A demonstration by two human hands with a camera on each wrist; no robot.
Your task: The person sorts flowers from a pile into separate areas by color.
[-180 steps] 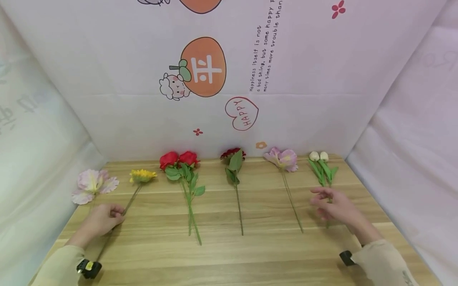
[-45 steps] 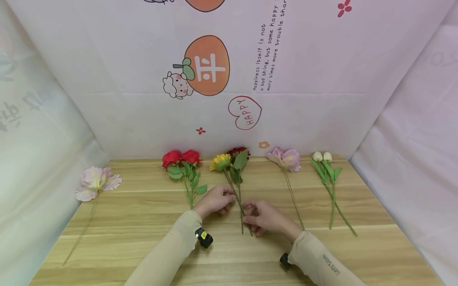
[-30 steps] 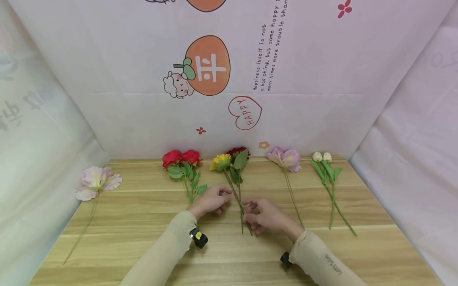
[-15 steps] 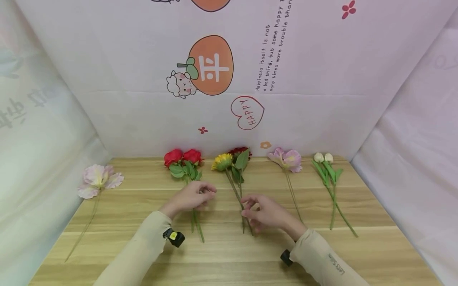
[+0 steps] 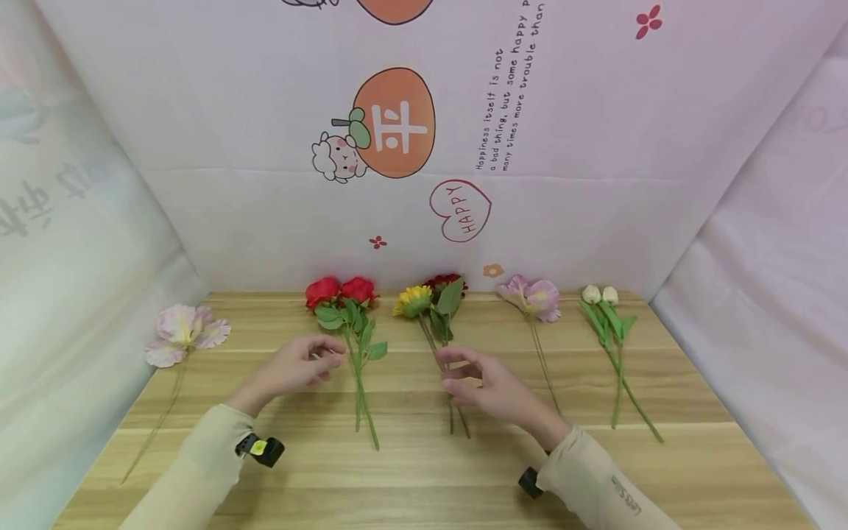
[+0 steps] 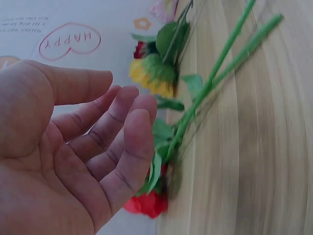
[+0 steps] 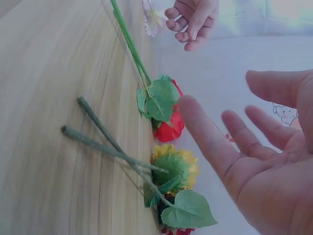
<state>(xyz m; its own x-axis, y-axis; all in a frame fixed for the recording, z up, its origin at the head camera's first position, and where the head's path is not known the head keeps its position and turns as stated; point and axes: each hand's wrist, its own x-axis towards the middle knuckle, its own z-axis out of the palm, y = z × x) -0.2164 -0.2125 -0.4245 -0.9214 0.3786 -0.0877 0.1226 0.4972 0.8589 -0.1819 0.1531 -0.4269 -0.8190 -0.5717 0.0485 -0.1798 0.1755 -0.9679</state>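
My left hand point(image 5: 298, 366) hovers just left of the red roses' stems, fingers loosely bent with nothing in them. In the left wrist view, its palm and slightly curled fingers lie in front of the red roses point(image 6: 148, 204). A yellow sunflower-like bloom point(image 5: 414, 302) lies beside a dark red flower point(image 5: 439, 280), and their stems cross on the table. Over those stems is my right hand point(image 5: 489, 386), partly covering them in the head view. The right wrist view shows this hand point(image 7: 266, 166) spread and holding nothing, apart from the crossed stems point(image 7: 105, 134).
On the wooden table point(image 5: 411, 482) lie two red roses point(image 5: 358, 290), a pale purple flower point(image 5: 188, 329) at far left, a purple flower point(image 5: 539, 298) right of centre, and white tulips point(image 5: 609, 296) with crossed stems. A printed white cloth point(image 5: 265, 235) stands behind.
The yellow flower, earlier held at the left, now lies across the dark red flower's stem. My left hand has withdrawn leftward past the roses; my right hand has moved slightly up from the stems.
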